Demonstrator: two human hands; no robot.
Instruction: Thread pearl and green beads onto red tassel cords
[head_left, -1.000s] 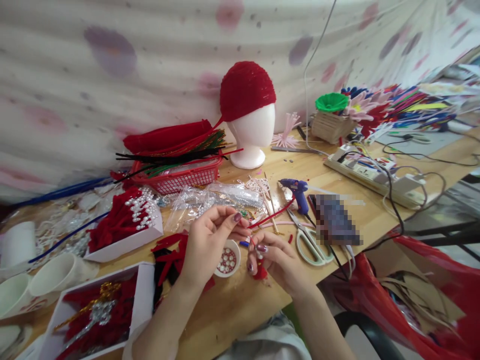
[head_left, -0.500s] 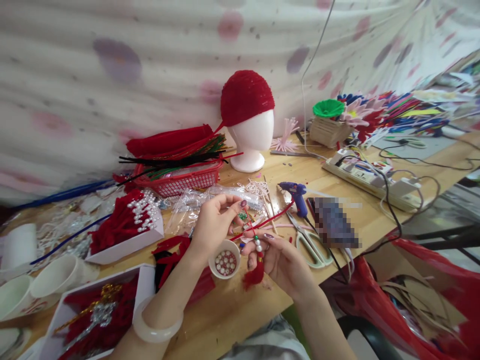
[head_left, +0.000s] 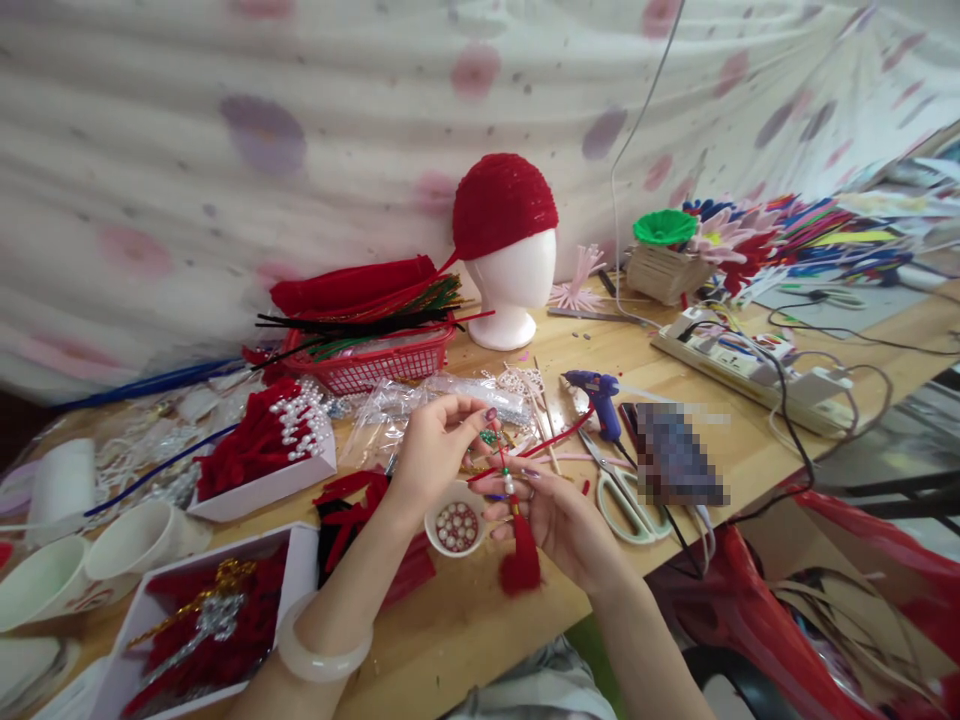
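Left hand, mine, one: thumb and forefinger pinched together on the upper end of a thin red cord. White bangle, one, worn on that forearm. Right hand, mine, one: fingers spread loosely behind the beads and the tassel; whether any pressed on the cord I could not tell.

Red tassel, one: hung downward in front of my right fingers, below a short row of beads, green above, pearl white beneath.

Just beside, between my hands and the table edge: white bowl, one, holding pearl-like beads.

To the right of my hands: scissors, pale-handled, one pair, lying flat; purple glue gun, one, near the blades.

To the left: white box of red fuzzy pieces with pearl sprays; nearer me, a second box with gold and silver ornaments.

Farther back: red basket, heaped; white mannequin head, upright, in a red cap.
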